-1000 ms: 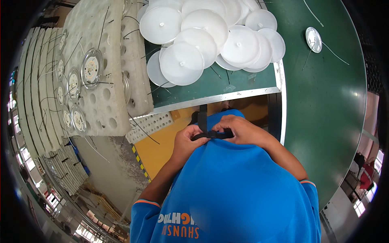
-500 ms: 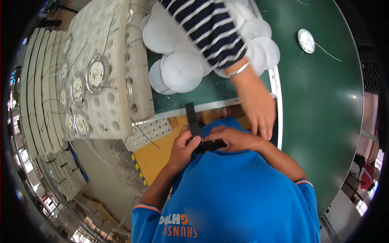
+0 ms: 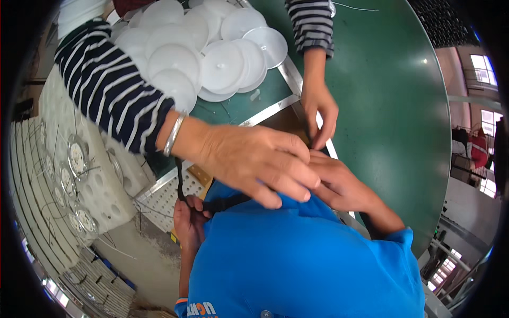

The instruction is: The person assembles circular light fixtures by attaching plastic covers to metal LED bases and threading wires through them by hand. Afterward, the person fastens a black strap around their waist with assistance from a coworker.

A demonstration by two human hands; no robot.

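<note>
My left hand point(image 3: 188, 220) is closed on a black strap point(image 3: 225, 203) that runs across the chest of my blue shirt point(image 3: 302, 259). My right hand point(image 3: 342, 185) lies at the collar, its fingertips hidden under a co-worker's hand point(image 3: 249, 159) that presses on the same spot. That arm wears a striped sleeve point(image 3: 106, 85) and a metal bangle. The co-worker's other hand point(image 3: 321, 108) pinches something small just above my right hand.
A green table point(image 3: 392, 95) with a metal edge carries a pile of white round plastic discs point(image 3: 212, 53). At the left a white perforated foam tray point(image 3: 101, 180) holds several round dial-like parts with wires. Grey floor lies below.
The co-worker's two hands have come in closer: one now covers my collar and right fingertips, the other sits by my right hand. The view has shifted nearer my chest.
</note>
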